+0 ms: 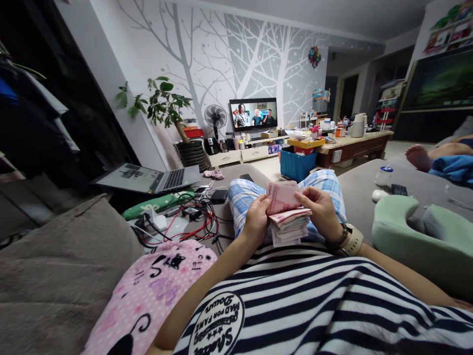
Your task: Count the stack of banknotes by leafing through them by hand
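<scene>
Pinkish-red banknotes point(283, 197) are held upright over my lap between my two hands. My left hand point(257, 215) grips their left edge, with the thumb on the near face. At the upper right corner, the thumb and fingers of my right hand point(320, 209) pinch a note. Just below and nearer to me sits a thick, uneven stack of paper notes point(290, 228), a reddish one on top. Its lower part rests against my lap; whether my fingers also support it is hidden. A beaded bracelet and a pale watch point(353, 240) circle my right wrist.
Left on the sofa are an open laptop point(177, 178), tangled cables point(207, 217) and a pink patterned cloth point(162, 281). To the right lie a green neck pillow point(391, 222), a remote point(399, 190) and a white mouse point(380, 195). Another person's bare foot point(418, 157) shows at far right.
</scene>
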The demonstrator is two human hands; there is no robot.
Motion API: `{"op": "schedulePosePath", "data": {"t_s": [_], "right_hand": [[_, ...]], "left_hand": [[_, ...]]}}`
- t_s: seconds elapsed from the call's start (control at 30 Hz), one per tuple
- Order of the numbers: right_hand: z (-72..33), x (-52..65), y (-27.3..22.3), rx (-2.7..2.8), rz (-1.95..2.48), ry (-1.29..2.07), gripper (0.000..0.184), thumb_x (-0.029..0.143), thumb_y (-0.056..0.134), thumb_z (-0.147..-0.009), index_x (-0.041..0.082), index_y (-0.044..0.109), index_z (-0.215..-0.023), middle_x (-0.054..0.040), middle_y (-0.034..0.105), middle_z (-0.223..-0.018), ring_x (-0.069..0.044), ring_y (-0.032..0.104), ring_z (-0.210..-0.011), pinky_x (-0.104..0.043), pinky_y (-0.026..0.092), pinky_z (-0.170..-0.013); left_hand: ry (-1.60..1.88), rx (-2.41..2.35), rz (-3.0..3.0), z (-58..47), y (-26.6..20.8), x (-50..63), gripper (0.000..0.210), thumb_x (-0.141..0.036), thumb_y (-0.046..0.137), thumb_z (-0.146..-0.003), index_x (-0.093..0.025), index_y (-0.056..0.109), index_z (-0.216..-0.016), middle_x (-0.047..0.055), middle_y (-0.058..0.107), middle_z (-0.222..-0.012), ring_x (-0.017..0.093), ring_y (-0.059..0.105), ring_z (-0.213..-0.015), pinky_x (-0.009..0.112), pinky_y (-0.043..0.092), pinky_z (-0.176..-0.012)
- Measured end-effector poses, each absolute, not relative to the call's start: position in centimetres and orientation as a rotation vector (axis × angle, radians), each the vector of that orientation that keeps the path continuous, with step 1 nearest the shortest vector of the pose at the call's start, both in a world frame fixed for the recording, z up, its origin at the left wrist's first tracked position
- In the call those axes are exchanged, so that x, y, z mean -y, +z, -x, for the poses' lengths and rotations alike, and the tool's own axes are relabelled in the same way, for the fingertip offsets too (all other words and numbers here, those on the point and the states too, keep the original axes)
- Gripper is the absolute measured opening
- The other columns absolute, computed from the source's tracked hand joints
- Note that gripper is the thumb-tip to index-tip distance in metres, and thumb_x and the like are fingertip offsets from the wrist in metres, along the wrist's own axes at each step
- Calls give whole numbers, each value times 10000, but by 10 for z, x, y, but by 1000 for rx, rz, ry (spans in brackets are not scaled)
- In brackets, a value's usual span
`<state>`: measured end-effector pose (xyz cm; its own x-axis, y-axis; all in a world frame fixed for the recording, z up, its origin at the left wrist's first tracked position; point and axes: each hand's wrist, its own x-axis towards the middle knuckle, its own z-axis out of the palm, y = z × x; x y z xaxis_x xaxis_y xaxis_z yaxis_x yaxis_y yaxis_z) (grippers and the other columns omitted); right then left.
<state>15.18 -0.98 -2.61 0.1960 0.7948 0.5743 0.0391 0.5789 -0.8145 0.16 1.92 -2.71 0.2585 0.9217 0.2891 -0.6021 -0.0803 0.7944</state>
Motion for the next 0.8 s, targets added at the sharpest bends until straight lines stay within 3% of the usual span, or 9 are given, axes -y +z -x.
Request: {"op": "schedulePosePath", "data": {"t_s": [0.23,0.47,0.8], "right_hand": [[-152,10,-25,1276,795,629,354,431,699,-767,188,501,-603,49,430,-547,-95,355,-520,-250,283,-493],[-153,11,-27,1316,795,581,349,425,668,-799,187,496,-611,47,408,-564,-100,345,-546,-259,278,-517],[-149,17,-26,1358,684,609,221,369,644,-821,187,576,-715,27,497,-627,-115,428,-586,-254,344,-547]], "left_hand": [[1310,-416,-1034,1,-30,-22,200,-252,732,-679,-170,607,-813,22,698,-716,243,691,-895,360,519,-849],[1367,-403,-976,0,-33,-26,201,-267,711,-676,-161,643,-833,27,703,-738,250,679,-921,369,516,-852],[1410,-385,-960,-2,-30,-23,168,-288,718,-695,-155,658,-778,41,710,-742,268,671,-949,374,516,-865]]}}
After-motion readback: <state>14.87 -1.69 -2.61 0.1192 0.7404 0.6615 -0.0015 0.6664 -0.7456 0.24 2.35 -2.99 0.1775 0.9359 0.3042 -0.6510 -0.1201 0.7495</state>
